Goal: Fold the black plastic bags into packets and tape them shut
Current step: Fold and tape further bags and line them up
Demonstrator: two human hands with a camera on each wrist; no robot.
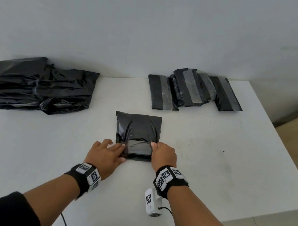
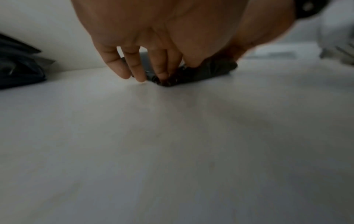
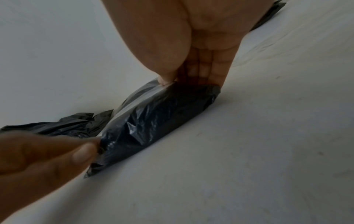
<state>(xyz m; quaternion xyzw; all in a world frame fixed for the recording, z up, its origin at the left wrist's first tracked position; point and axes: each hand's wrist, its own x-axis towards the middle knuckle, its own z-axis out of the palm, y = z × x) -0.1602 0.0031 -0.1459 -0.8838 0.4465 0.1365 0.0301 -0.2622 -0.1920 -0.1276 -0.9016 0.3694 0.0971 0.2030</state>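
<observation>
Right now the bag (image 1: 137, 130) lies mid-table (image 1: 214, 162), its rolled near edge running left to right. Left hand (image 1: 107, 155) and right hand (image 1: 164, 155) each pinch one end of the roll.

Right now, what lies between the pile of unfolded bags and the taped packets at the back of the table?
Nothing: in the head view only bare table lies between the pile of bags and the taped packets.
</observation>
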